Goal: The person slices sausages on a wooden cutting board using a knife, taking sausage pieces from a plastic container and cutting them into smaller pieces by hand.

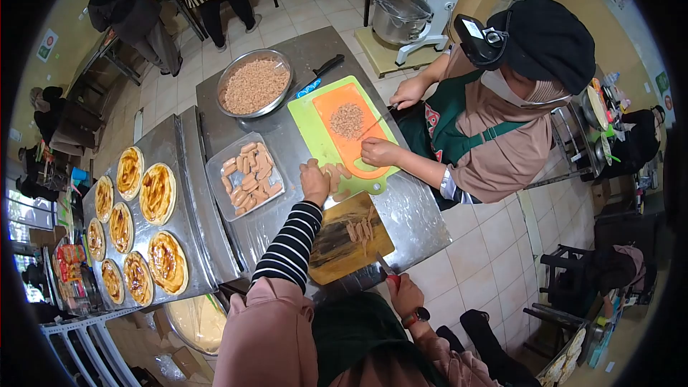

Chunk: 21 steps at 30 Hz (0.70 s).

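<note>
My left hand [314, 183] reaches across the steel table with its fingers curled, beside a small pile of sausages [335, 174] at the lower corner of the green cutting board [312, 116]. What its fingers hold, if anything, is hidden. In my right hand [407, 297] is a knife [385, 265] with a red handle, its blade over the edge of the wooden cutting board [333, 247]. Cut sausage strips [360, 229] lie on that board. Left of my left hand, a clear tray [215, 170] holds several sausages.
Opposite, a co-worker [494, 136] cuts on an orange board [349, 93] with chopped pieces. A steel bowl [284, 63] of chopped filling and a black-handled knife [329, 65] stand farther back. Several glazed flat rounds [158, 193] lie on a tray at left. A mixer [423, 14] stands behind.
</note>
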Available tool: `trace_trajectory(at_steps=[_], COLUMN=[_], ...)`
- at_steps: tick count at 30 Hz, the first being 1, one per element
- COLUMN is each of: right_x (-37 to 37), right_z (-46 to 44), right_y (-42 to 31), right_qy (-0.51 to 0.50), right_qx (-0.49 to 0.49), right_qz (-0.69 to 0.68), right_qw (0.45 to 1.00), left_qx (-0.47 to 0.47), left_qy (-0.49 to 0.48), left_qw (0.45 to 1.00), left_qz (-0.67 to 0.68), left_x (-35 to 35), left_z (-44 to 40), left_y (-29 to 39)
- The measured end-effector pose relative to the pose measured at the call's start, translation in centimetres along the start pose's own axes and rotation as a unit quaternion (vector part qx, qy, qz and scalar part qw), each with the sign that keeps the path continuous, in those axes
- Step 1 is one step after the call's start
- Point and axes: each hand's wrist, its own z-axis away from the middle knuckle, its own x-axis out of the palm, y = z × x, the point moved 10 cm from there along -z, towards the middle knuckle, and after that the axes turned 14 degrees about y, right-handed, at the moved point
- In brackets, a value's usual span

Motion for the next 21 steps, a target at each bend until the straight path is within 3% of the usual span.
trace_trajectory(at_steps=[4,6,13,18,20,21], right_x=[-0.2,0.0,0.3,1.8,4.1,5.2], right_z=[-0.3,-0.4,-0.8,-0.4,0.0,0.0], right_y=[-0.2,-0.1,-2.2,-2.7,-2.3,-2.1], right_qy=[-0.009,-0.019,-0.011,-0.018,-0.031,-0.036], right_qx=[0.016,0.018,0.004,0.036,0.065,0.089], right_qz=[-0.017,-0.014,-0.048,-0.06,-0.122,-0.185], right_qw=[1.0,1.0,0.999,0.997,0.99,0.978], left_qx=[0.009,-0.016,0.047,0.059,-0.048,-0.105], left_qy=[-0.073,-0.008,-0.04,0.002,-0.104,-0.217], left_qw=[0.996,1.0,0.997,0.998,0.972,0.92], left_qz=[-0.046,0.006,-0.042,0.039,0.204,0.309], left_x=[2.2,0.9,-0.1,-5.0,-4.0,-2.6], left_z=[0.0,-0.5,0.8,3.3,7.1,10.4], left_y=[-0.6,-1.0,-3.2,-0.4,-1.5,-1.5])
